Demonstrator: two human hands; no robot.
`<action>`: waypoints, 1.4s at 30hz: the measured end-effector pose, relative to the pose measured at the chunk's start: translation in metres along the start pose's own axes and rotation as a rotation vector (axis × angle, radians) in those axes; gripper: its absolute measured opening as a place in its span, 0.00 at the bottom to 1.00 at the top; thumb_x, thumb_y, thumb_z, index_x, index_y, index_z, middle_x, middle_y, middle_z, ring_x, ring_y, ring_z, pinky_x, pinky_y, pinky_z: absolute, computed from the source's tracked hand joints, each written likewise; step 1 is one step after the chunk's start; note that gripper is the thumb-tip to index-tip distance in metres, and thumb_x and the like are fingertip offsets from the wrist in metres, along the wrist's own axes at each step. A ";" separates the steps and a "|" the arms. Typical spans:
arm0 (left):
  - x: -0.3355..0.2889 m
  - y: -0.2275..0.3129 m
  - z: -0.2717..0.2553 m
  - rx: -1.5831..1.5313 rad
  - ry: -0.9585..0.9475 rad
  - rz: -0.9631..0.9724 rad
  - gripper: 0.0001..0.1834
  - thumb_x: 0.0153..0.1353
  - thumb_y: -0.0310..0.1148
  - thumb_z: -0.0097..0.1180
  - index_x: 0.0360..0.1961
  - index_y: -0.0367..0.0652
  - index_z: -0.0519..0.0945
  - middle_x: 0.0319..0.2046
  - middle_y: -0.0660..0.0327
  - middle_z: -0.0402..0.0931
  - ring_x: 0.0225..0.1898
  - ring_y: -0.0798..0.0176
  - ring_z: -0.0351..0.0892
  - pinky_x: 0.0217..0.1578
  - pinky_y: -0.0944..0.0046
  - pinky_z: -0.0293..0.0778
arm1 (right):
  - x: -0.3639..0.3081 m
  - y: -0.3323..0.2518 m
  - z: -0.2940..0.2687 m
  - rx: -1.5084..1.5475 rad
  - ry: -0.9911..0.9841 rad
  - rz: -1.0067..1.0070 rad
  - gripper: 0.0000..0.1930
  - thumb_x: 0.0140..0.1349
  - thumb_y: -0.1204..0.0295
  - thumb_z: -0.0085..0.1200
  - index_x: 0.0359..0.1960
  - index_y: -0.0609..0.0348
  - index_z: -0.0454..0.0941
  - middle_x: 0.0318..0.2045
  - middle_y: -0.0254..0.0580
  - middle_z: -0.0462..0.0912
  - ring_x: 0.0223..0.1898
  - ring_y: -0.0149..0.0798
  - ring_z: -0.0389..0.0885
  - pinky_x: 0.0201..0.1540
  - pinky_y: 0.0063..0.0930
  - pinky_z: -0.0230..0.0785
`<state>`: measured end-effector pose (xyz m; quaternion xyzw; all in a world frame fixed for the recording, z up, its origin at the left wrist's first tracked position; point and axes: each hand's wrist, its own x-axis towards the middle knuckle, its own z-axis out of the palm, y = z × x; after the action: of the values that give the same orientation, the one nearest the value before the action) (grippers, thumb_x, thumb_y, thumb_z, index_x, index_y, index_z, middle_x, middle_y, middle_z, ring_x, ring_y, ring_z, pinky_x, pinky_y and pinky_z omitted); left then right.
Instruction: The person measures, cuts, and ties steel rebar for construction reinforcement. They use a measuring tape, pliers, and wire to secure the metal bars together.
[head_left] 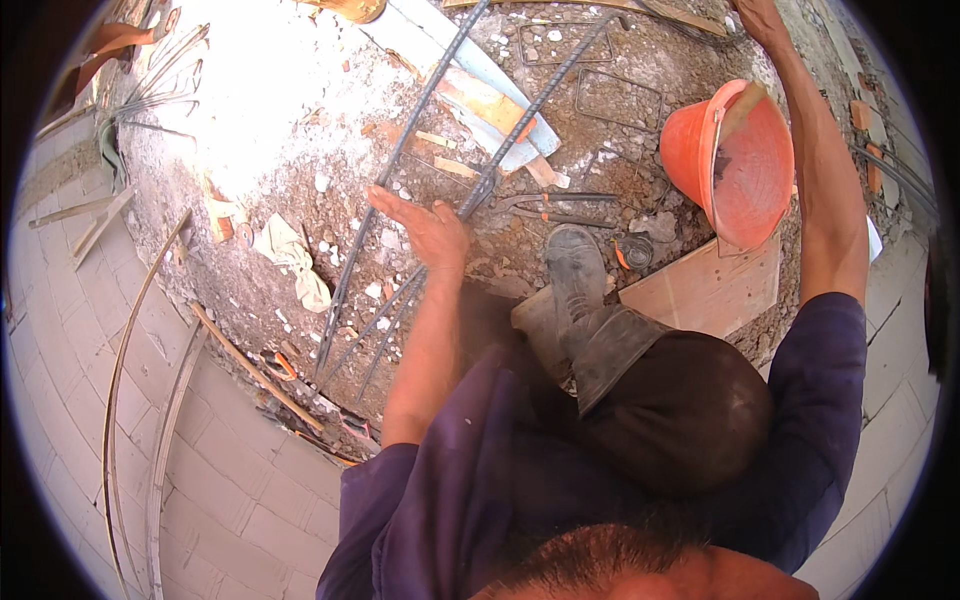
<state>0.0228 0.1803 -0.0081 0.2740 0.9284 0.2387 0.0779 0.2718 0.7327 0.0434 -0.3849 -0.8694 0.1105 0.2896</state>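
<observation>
Steel bars by L hand, spread wide; R hand nr dirt's top-right edge, can't tell grip; orange pail at dirt's R edge.

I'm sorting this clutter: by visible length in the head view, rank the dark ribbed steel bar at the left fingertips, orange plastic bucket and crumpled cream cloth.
1. Ribbed steel bar
2. Orange bucket
3. Cream cloth

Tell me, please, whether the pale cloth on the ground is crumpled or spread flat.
Crumpled: the pale cloth shows creases and an uneven, bunched outline.
</observation>
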 end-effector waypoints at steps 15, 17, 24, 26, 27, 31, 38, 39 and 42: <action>-0.009 -0.015 -0.033 -0.126 -0.105 0.065 0.52 0.68 0.53 0.54 0.75 0.28 0.41 0.77 0.41 0.29 0.73 0.34 0.54 0.65 0.46 0.65 | -0.041 -0.208 -0.120 0.497 0.285 0.282 0.20 0.71 0.61 0.51 0.59 0.57 0.77 0.26 0.30 0.77 0.28 0.27 0.74 0.31 0.25 0.68; -0.013 -0.031 -0.038 -0.111 -0.108 0.105 0.52 0.67 0.53 0.54 0.74 0.26 0.41 0.77 0.41 0.28 0.72 0.34 0.55 0.66 0.47 0.64 | -0.035 -0.194 -0.067 0.589 -0.163 0.273 0.23 0.69 0.61 0.52 0.62 0.57 0.75 0.42 0.43 0.84 0.44 0.37 0.80 0.48 0.36 0.73; -0.039 -0.024 -0.022 -0.033 -0.197 0.043 0.48 0.68 0.51 0.50 0.76 0.34 0.41 0.78 0.45 0.30 0.70 0.36 0.61 0.62 0.45 0.68 | -0.025 -0.098 -0.053 0.297 -0.567 -0.001 0.27 0.58 0.60 0.65 0.59 0.56 0.77 0.53 0.48 0.81 0.52 0.44 0.78 0.55 0.41 0.71; -0.033 -0.054 -0.031 0.074 -0.144 0.026 0.50 0.66 0.49 0.53 0.77 0.38 0.41 0.78 0.48 0.29 0.67 0.36 0.65 0.56 0.44 0.73 | -0.047 -0.172 -0.035 0.264 -0.760 0.425 0.29 0.54 0.60 0.70 0.56 0.57 0.78 0.46 0.44 0.82 0.46 0.42 0.78 0.47 0.41 0.73; -0.034 -0.051 -0.026 0.067 -0.134 0.067 0.49 0.66 0.50 0.53 0.77 0.38 0.41 0.78 0.48 0.30 0.67 0.36 0.65 0.56 0.44 0.73 | -0.054 -0.179 -0.046 0.204 -0.834 0.669 0.30 0.51 0.59 0.73 0.54 0.57 0.78 0.43 0.42 0.82 0.43 0.40 0.78 0.44 0.41 0.74; -0.034 -0.052 -0.016 0.010 -0.079 0.183 0.48 0.66 0.50 0.52 0.77 0.37 0.44 0.78 0.46 0.35 0.65 0.35 0.68 0.55 0.44 0.73 | -0.052 -0.170 -0.036 0.371 -0.866 0.381 0.25 0.55 0.61 0.71 0.50 0.58 0.77 0.31 0.34 0.80 0.29 0.34 0.75 0.32 0.39 0.71; -0.031 -0.048 -0.019 -0.035 -0.109 0.148 0.46 0.64 0.51 0.53 0.75 0.37 0.51 0.76 0.43 0.44 0.56 0.37 0.77 0.48 0.47 0.77 | -0.030 -0.130 -0.008 -0.119 -1.175 -0.031 0.25 0.65 0.58 0.58 0.61 0.52 0.74 0.46 0.54 0.85 0.51 0.53 0.83 0.55 0.46 0.73; -0.031 -0.050 -0.021 -0.016 -0.123 0.139 0.46 0.64 0.51 0.54 0.75 0.37 0.52 0.76 0.43 0.45 0.56 0.38 0.77 0.48 0.48 0.77 | -0.016 -0.133 -0.012 -0.165 -1.012 -0.079 0.20 0.68 0.59 0.54 0.57 0.53 0.74 0.41 0.54 0.84 0.47 0.53 0.84 0.52 0.46 0.73; -0.033 -0.047 -0.019 -0.045 -0.129 0.155 0.44 0.67 0.51 0.49 0.75 0.38 0.50 0.76 0.45 0.45 0.63 0.37 0.69 0.52 0.47 0.75 | 0.010 -0.130 -0.033 -0.320 -0.546 -0.114 0.15 0.71 0.60 0.48 0.50 0.57 0.75 0.34 0.53 0.84 0.40 0.52 0.84 0.43 0.47 0.73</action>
<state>0.0234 0.1198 -0.0138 0.3578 0.8920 0.2465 0.1247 0.2066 0.6504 0.1280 -0.3323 -0.9415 0.0549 -0.0128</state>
